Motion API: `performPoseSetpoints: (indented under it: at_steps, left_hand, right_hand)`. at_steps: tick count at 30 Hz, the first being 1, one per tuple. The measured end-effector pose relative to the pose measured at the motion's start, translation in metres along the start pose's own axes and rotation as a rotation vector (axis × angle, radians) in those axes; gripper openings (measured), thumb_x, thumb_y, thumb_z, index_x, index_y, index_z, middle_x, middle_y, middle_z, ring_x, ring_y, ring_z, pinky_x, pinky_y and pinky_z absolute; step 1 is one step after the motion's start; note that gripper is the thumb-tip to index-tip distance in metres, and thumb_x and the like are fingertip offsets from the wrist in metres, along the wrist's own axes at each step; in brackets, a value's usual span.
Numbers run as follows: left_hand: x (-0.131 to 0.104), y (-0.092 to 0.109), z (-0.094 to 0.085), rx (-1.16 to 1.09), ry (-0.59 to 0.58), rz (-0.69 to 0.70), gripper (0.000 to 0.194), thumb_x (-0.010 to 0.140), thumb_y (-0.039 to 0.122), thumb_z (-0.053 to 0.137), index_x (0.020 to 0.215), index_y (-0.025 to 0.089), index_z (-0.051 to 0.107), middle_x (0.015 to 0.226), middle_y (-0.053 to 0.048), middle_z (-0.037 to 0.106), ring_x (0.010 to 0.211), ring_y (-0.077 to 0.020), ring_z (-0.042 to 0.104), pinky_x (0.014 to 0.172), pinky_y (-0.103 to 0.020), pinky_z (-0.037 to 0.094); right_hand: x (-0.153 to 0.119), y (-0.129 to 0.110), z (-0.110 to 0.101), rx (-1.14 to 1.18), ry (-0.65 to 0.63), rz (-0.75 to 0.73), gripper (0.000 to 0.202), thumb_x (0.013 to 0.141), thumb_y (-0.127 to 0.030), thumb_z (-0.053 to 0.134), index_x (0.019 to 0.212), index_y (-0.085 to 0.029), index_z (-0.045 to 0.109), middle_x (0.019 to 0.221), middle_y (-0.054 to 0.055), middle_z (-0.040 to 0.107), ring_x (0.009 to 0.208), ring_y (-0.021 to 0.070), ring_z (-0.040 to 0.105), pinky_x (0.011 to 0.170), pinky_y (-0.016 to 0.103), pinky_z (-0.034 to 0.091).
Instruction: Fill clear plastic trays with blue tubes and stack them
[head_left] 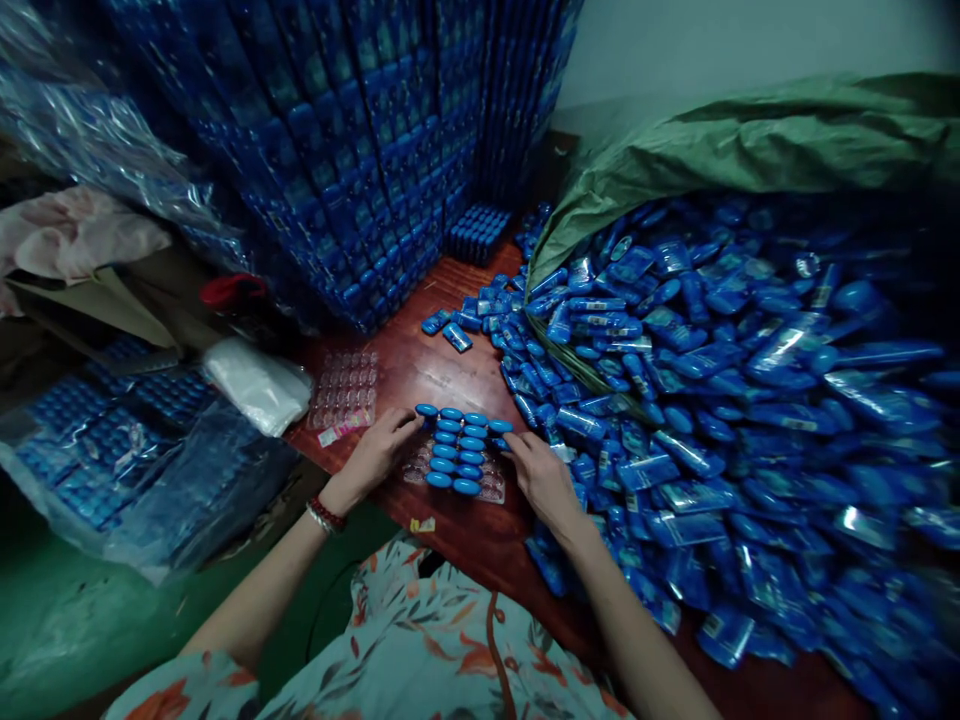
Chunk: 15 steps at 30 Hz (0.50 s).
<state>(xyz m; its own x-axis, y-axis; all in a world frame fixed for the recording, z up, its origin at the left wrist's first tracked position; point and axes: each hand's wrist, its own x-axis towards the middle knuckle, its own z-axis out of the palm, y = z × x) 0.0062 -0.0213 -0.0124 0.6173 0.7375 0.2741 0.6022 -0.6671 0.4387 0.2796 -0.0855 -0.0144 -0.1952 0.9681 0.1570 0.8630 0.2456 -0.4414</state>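
Note:
Two middle columns of blue oval-topped containers (445, 452) stand in a clear plastic tray (491, 485) near the table's front edge. At the tray's back left corner, my left hand (386, 445) has its fingers closed on a blue container (426, 410). My right hand (538, 470) pinches another blue container (500, 426) at the back right. The outer columns nearer me show bare clear cells. Another clear tray (345, 385) lies left of my hands, with a pink and yellow strip (345, 428) at its front.
A large heap of blue containers (675, 370) spills from a green sack (750, 140) on the right. Tall stacks of blue packs (360, 150) rise at the back left. Clear plastic bags (255, 385) lie at the left edge, above a bag of packs (150, 480). A few loose containers (457, 336) lie behind the tray.

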Motion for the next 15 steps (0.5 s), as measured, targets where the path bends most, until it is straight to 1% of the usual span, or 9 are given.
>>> performPoseSetpoints:
  at_steps: [3,5,6,9,12,14,15]
  left_hand:
    - [0.013,0.004,-0.003,0.098,-0.134,0.055,0.032,0.091,0.011,0.037,0.117,0.018,0.054,0.111,-0.011,0.057,0.098,-0.0212,0.053,0.082,-0.036,0.049]
    - [0.021,0.006,-0.003,0.138,-0.182,0.080,0.031,0.090,0.011,0.040,0.115,0.019,0.056,0.111,-0.010,0.057,0.100,-0.0218,0.053,0.083,-0.036,0.049]
    - [0.023,0.007,-0.003,0.148,-0.185,0.086,0.031,0.090,0.011,0.040,0.115,0.020,0.056,0.111,-0.009,0.057,0.101,-0.0218,0.053,0.083,-0.036,0.050]
    - [0.020,0.007,-0.002,0.138,-0.133,0.105,0.034,0.090,0.011,0.040,0.119,0.020,0.055,0.115,-0.010,0.056,0.103,-0.0217,0.052,0.082,-0.036,0.050]
    - [0.015,0.001,-0.006,0.084,-0.028,0.103,0.034,0.091,0.015,0.042,0.121,0.022,0.056,0.119,-0.011,0.053,0.104,-0.0215,0.052,0.084,-0.036,0.049]
    - [0.021,-0.008,-0.012,0.004,0.092,0.038,0.031,0.092,0.019,0.043,0.118,0.023,0.059,0.114,-0.010,0.056,0.101,-0.0198,0.054,0.084,-0.034,0.048]
    - [0.030,-0.015,-0.015,-0.040,0.149,-0.018,0.030,0.092,0.021,0.043,0.117,0.022,0.060,0.109,-0.009,0.058,0.098,-0.0187,0.055,0.084,-0.033,0.048]
  right_hand:
    - [0.011,-0.013,-0.013,-0.258,-0.179,-0.051,0.033,0.091,-0.010,0.035,0.113,-0.020,0.058,0.095,0.010,0.062,0.086,0.0214,0.060,0.081,0.033,0.043]
    - [0.021,-0.024,-0.018,-0.354,-0.285,-0.075,0.035,0.089,-0.006,0.036,0.113,-0.019,0.057,0.097,0.010,0.062,0.087,0.0206,0.060,0.082,0.033,0.041]
    - [0.025,-0.029,-0.020,-0.387,-0.322,-0.078,0.035,0.089,-0.006,0.036,0.114,-0.019,0.056,0.099,0.010,0.062,0.088,0.0202,0.060,0.082,0.033,0.041]
    - [0.030,-0.037,-0.022,-0.458,-0.366,-0.053,0.034,0.090,-0.008,0.037,0.117,-0.020,0.054,0.102,0.011,0.062,0.087,0.0192,0.062,0.081,0.031,0.040]
    - [0.022,-0.036,-0.026,-0.489,-0.346,-0.051,0.035,0.093,-0.015,0.037,0.124,-0.020,0.052,0.100,0.011,0.065,0.086,0.0196,0.063,0.078,0.031,0.041]
    - [0.019,-0.032,-0.034,-0.467,-0.295,-0.068,0.036,0.095,-0.025,0.039,0.129,-0.021,0.049,0.096,0.011,0.067,0.083,0.0201,0.064,0.074,0.030,0.042]
    - [0.021,-0.030,-0.039,-0.445,-0.259,-0.069,0.037,0.096,-0.030,0.038,0.130,-0.022,0.049,0.095,0.010,0.067,0.081,0.0199,0.064,0.072,0.029,0.042]
